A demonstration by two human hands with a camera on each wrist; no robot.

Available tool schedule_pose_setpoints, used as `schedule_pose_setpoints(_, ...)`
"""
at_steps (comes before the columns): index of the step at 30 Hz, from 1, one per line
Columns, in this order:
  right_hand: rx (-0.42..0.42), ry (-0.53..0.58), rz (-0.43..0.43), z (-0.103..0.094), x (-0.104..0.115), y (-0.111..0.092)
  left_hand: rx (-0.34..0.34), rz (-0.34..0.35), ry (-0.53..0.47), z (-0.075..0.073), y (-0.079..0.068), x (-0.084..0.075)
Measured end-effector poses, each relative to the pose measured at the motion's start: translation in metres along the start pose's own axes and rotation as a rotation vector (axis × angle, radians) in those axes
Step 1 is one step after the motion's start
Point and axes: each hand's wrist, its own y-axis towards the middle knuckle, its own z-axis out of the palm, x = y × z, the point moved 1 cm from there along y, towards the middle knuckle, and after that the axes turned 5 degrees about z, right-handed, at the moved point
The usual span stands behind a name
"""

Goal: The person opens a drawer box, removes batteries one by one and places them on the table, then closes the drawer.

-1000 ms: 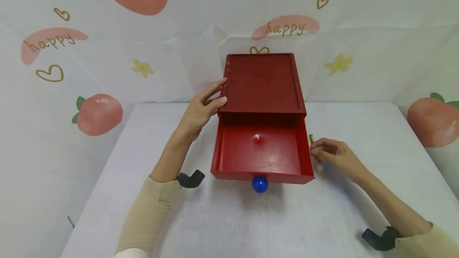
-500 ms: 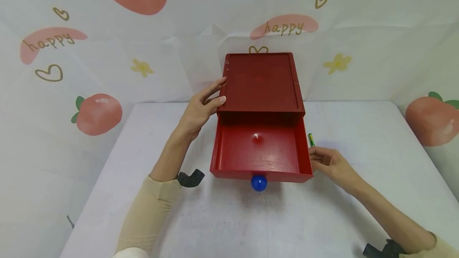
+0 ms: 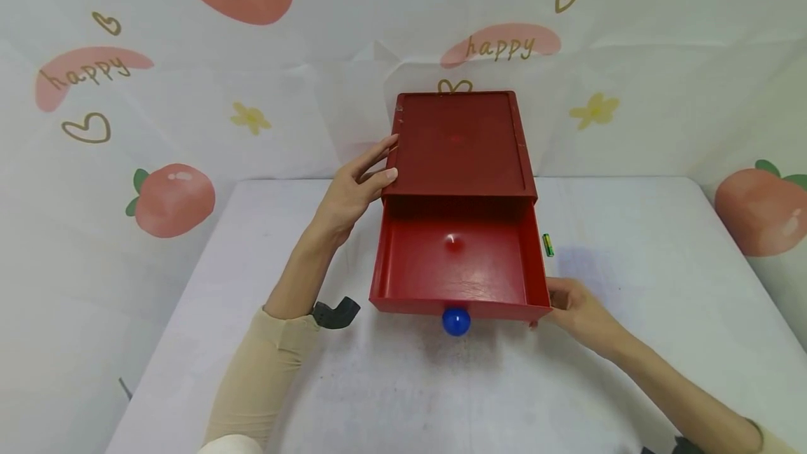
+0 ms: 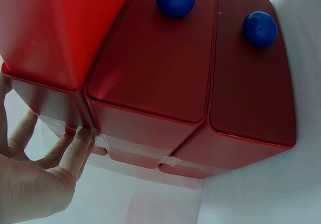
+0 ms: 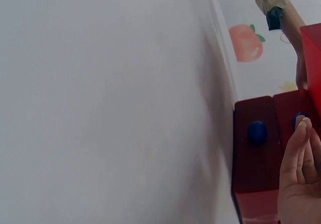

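- Cabinet (image 3: 460,146), far: dark red.
- Drawer (image 3: 460,275), near: brighter red.
- Knobs (image 3: 456,321): blue.
- Small cylinder (image 3: 548,245), right: green and yellow.
- Sleeves (image 3: 261,370): beige.
- Backdrop (image 3: 334,90): white, printed with pink fruit, yellow flowers and gold hearts.

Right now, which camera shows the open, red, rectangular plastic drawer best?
The head view: it looks down into the drawer, showing its inside. The left wrist view catches only part of its outside; the right wrist view, just a cropped slice.
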Motion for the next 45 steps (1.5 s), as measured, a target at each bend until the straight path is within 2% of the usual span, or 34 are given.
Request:
schedule_pose_setpoints(7,0.088,0.115,0.037,0.016,0.003,-0.003,0.002,-0.001,-0.012,0.001,0.000,-0.002)
schedule_pose_setpoints(14,0.097,0.185,0.086,0.033,0.005,-0.006,0.006,0.009,-0.011,0.001,-0.001,-0.002)
schedule_pose_setpoints(21,0.189,0.238,-0.006,0.045,0.011,-0.008,0.010,0.020,-0.013,0.000,0.000,0.001)
schedule_pose_setpoints(28,0.243,0.262,-0.002,0.058,0.021,-0.009,0.006,0.017,-0.007,0.001,0.000,0.001)
schedule_pose_setpoints(33,0.285,0.295,-0.044,0.064,0.026,-0.009,0.002,0.010,-0.003,0.001,0.000,0.000)
schedule_pose_setpoints(39,0.306,0.294,-0.079,0.071,0.031,-0.009,0.001,0.010,0.003,0.001,0.000,0.001)
schedule_pose_setpoints(45,0.303,0.315,-0.064,0.079,0.036,-0.009,-0.001,0.007,0.000,0.000,0.000,0.002)
